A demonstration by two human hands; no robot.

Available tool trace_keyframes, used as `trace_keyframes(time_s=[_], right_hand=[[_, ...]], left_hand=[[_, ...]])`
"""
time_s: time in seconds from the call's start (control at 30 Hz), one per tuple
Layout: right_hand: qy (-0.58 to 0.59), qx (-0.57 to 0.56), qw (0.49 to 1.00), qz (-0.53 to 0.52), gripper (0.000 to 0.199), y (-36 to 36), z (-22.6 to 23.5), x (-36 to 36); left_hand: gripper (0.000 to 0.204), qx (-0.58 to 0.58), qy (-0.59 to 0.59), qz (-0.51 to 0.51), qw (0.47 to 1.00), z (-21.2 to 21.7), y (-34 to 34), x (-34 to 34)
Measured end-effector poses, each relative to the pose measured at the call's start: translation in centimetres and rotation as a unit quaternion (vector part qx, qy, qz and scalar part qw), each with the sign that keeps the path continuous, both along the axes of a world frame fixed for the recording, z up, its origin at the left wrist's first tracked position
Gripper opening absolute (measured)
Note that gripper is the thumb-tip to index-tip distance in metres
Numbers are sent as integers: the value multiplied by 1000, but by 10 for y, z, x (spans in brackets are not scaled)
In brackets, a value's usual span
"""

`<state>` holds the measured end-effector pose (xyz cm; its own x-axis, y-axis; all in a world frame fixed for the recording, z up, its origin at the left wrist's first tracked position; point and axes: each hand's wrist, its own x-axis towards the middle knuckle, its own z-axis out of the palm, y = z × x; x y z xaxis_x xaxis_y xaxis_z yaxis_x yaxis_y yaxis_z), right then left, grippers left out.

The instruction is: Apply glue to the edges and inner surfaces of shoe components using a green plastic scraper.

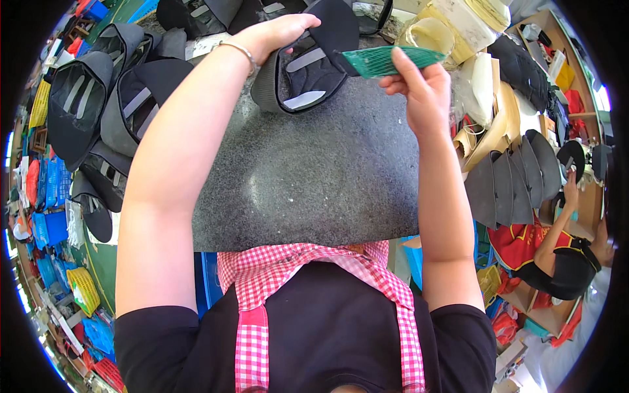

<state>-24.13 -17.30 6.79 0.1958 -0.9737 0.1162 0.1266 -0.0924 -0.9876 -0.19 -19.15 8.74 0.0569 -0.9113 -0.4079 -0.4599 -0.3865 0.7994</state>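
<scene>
A black cap-like piece (267, 88) stands at the worktable's far side, its hollow turned toward me, with pale strips inside and a smooth broad flap above. My left hand (282, 34) grips its upper left edge, the fingers partly hidden behind it. In my right hand (422, 88), a flat green tool (386, 61) with a ridged criss-cross surface is pinched between thumb and fingers. The tool's dark left end reaches the cap-like piece's right edge; whether they touch I cannot tell.
More black cap-like pieces (78, 98) crowd the left and far edges of the dark worktable (308, 177). A yellowish tub (429, 39) stands far right. Stacked black curved pieces (514, 183) lie at right, near a co-worker's red and black clothing (524, 252). Baskets (82, 288) line the left.
</scene>
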Motion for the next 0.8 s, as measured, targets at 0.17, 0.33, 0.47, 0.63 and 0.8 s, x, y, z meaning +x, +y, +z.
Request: trace_keyframes(time_s=[0.17, 0.33, 0.47, 0.63, 0.8], right_hand=[[185, -73, 979, -34, 24, -20, -8, 31], [293, -161, 942, -27, 26, -57, -22, 42], [355, -144, 922, 59, 24, -40, -22, 30], [228, -61, 963, 134, 19, -6, -23, 26], [233, -170, 956, 56, 18, -36, -30, 62]], left_hand=[[58, 20, 6, -2, 1000, -8, -8, -5], [59, -50, 19, -15, 998, -26, -19, -11], [52, -59, 100, -4, 993, -43, -22, -2], [51, -116, 84, -11, 990, -52, -25, -7], [52, -110, 114, 15, 987, -49, -23, -7]])
